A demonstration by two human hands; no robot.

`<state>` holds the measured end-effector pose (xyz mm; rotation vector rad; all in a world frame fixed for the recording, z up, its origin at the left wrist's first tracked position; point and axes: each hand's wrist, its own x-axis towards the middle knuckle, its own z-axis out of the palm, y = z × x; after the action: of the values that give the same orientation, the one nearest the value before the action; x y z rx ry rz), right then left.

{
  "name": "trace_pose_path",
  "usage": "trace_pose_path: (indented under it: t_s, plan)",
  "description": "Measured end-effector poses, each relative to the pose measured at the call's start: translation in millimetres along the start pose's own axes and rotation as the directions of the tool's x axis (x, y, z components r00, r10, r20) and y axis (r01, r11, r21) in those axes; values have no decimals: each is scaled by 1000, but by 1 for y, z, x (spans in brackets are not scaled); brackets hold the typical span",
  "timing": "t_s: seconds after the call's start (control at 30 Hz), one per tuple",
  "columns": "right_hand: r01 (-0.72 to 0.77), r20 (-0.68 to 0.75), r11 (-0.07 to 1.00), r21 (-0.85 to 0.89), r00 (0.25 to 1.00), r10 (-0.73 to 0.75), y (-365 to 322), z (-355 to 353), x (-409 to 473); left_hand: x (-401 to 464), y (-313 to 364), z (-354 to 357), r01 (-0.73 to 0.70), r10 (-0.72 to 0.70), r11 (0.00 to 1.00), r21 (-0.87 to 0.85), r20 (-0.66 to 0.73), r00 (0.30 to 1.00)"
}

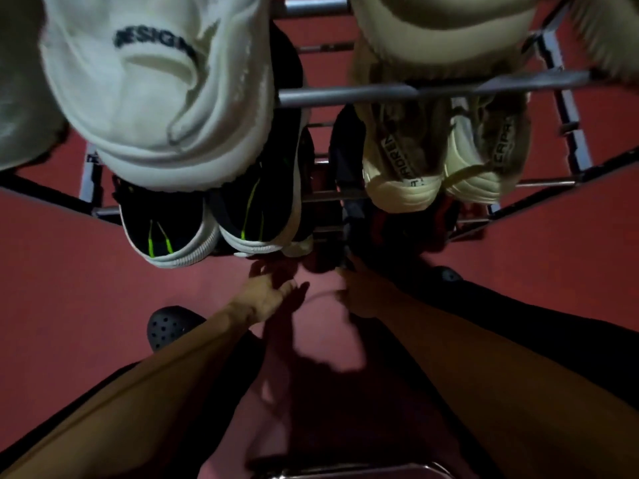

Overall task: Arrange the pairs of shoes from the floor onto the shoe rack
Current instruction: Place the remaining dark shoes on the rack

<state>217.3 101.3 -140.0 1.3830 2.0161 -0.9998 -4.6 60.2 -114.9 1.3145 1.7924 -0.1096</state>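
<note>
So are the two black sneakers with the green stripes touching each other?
Touching. The head view shows the left sneaker and the right sneaker side by side on the rack, their white soles pressed together with no floor visible between them.

Likely home entryway: metal shoe rack [415, 89] loaded with sneakers [214, 216], red floor [69, 271].
</note>
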Motion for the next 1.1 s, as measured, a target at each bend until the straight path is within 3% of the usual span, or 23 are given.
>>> trace_pose_path:
  t_s: [0.13,0.23,0.33,0.4,0.57,0.63,0.8,0.97,1.1]
  plan:
    - [-41,-38,986,164,998,48,-3,1,8,-2,17,0,-31,30,999,-19,-67,997]
    - [-40,-112,943,331,990,82,-18,-4,6,-6,26,-7,-49,-14,941,-335,-185,983]
    - [33,-159,886,463,986,47,-32,-2,0,-25,45,-13,-116,-42,683,-721,-197,979]
    - [64,-147,849,525,989,17,-38,1,-2,-33,49,-14,-127,-105,542,-831,-217,970]
    - [128,-193,590,797,980,49,-52,-3,-9,-39,46,-24,-138,-279,286,-948,-220,935]
    - [136,-189,532,836,981,45,-58,-7,-10,-42,43,-28,-107,-273,291,-951,-190,943]
    - [152,-195,528,835,981,26,-57,-7,-13,-43,48,-22,-97,-244,422,-902,-215,946]
    - [121,-190,622,774,981,46,-37,4,0,-28,54,-7,-24,-153,522,-853,-121,981]
    - [-29,-138,716,697,975,174,-20,1,-18,-15,60,19,83,-172,582,-809,-22,985]
